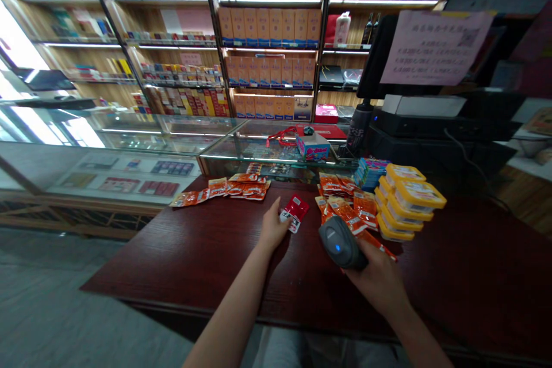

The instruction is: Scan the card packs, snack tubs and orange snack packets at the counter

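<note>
My left hand (273,226) is at the left edge of a small red-and-white packet (297,207) on the dark wooden table, its thumb over the white end and its fingers closed on that edge. In my right hand (379,276) is a dark grey barcode scanner (338,241), a blue light showing on its head. The scanner is right of the packet and apart from it. Behind the scanner lies a pile of orange packets (345,210), partly hidden by it. More orange packets (245,188) lie in a row beyond my left hand.
Yellow-lidded tubs (409,198) are stacked at the right, with blue packs (371,172) beside them. A glass display counter (233,144) borders the table's far side, bearing a pink-and-blue box (313,146). A monitor with a paper sign (435,46) stands at back right.
</note>
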The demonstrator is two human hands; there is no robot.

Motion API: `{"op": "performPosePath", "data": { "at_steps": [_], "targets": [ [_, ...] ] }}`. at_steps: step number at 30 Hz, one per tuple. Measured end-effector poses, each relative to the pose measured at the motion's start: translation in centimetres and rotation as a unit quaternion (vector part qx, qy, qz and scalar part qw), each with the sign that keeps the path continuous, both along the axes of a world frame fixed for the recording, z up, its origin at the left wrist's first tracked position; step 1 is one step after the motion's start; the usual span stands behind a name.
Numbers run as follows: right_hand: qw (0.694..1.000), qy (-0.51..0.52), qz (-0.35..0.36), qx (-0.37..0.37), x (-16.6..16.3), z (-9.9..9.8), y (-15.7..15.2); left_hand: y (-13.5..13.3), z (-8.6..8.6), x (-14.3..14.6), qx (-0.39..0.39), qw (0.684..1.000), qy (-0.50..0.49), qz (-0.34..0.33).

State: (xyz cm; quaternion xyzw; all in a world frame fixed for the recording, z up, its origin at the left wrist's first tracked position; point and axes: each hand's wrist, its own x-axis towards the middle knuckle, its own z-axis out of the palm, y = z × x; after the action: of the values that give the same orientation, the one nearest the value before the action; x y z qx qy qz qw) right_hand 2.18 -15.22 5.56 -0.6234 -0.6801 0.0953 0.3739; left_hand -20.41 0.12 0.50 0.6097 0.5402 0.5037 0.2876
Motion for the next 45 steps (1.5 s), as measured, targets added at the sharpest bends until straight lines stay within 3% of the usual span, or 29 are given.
{"op": "performPosePath", "data": {
  "at_steps": [3,9,12,24,45],
  "targets": [
    [0.997,0.067,0.013,-0.034,-0.1,0.7,0.2,0.1,-0.2,0.1,-0.017,0.997,-0.065,-0.038],
    [0.97,0.234,0.065,-0.013,-0.8,0.7,0.9,0.0,-0.1,0.8,-0.018,0.98,-0.188,-0.068],
    [0.959,0.27,0.078,-0.02,-1.4,0.6,0.8,0.0,-0.2,1.1,-0.006,0.975,-0.208,-0.082],
    [0.963,0.252,0.09,-0.006,-2.8,1.5,0.5,-0.1,-0.6,1.2,0.006,0.991,-0.119,-0.057],
    [0.972,0.2,0.118,-0.019,-2.3,2.0,-0.2,-0.1,-0.5,1.2,0.016,0.993,-0.095,-0.07]
  ]
}}
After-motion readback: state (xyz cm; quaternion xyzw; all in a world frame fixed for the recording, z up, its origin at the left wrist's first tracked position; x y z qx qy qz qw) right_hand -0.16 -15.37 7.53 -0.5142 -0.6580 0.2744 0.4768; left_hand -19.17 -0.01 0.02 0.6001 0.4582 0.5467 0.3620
